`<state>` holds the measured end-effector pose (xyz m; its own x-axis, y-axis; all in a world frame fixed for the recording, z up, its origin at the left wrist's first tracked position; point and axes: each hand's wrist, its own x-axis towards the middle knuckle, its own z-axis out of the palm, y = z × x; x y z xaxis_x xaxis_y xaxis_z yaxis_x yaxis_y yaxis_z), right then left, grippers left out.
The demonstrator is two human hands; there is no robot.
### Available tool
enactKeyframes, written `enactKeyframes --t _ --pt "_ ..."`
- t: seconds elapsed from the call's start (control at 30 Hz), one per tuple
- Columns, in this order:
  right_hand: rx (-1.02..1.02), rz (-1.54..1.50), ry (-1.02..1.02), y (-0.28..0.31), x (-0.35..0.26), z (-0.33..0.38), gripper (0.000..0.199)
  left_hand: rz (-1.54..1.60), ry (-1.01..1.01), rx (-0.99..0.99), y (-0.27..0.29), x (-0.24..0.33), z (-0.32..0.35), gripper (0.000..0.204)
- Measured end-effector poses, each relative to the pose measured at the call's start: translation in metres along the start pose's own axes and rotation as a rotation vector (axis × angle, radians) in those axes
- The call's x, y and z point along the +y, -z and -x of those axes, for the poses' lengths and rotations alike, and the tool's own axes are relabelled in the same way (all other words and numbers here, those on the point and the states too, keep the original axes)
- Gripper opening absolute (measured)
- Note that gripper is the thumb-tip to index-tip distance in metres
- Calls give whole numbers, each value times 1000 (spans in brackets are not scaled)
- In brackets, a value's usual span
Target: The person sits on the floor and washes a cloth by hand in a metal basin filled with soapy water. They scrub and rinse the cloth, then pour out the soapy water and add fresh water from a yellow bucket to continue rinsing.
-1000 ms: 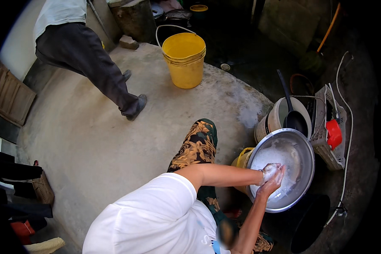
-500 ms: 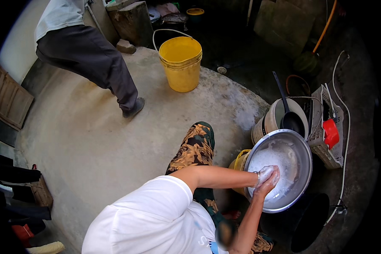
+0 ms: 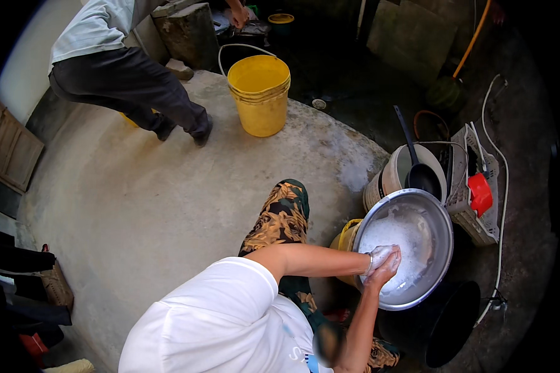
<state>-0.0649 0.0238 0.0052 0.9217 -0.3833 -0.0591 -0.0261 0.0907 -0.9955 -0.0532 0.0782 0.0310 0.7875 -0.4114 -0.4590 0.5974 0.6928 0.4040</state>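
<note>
Both hands meet inside the soapy metal basin (image 3: 417,248), at its near rim: left hand (image 3: 377,256) closed around a white foamy cloth (image 3: 382,251), right hand (image 3: 387,271) cupped just below, touching it.

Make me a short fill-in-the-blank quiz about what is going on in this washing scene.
1. Both hands meet inside a large round ____ basin with white suds in it.
2. The bucket standing on the concrete floor is ____.
3. A black ladle rests in the ____ tub beside the basin.
4. A ____ object sits in the white basket.

Missing words: metal; yellow; white; red
</note>
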Motion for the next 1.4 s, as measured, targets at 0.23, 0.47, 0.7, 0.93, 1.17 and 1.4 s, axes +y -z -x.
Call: enactKeyframes --t 0.23,0.47,0.7,0.93,1.17,1.4 --pt "-12 -106 -149 -8 -3 13 36 6 8 33 7 -1 6 19" --pt "-70 110 65 -4 -12 2 36 27 28 45 -5 4 4 21" --pt "55 -16 -83 14 -2 -24 33 18 3 26 -10 -16 -24 19" --pt "115 177 78 6 -17 -3 33 2 20 -11 -10 -13 -14 19" --pt "78 127 99 27 -11 -28 33 50 74 -113 -19 -16 -18 18" --pt "86 119 -96 35 20 -15 33 -76 144 74 3 -36 -24 27"
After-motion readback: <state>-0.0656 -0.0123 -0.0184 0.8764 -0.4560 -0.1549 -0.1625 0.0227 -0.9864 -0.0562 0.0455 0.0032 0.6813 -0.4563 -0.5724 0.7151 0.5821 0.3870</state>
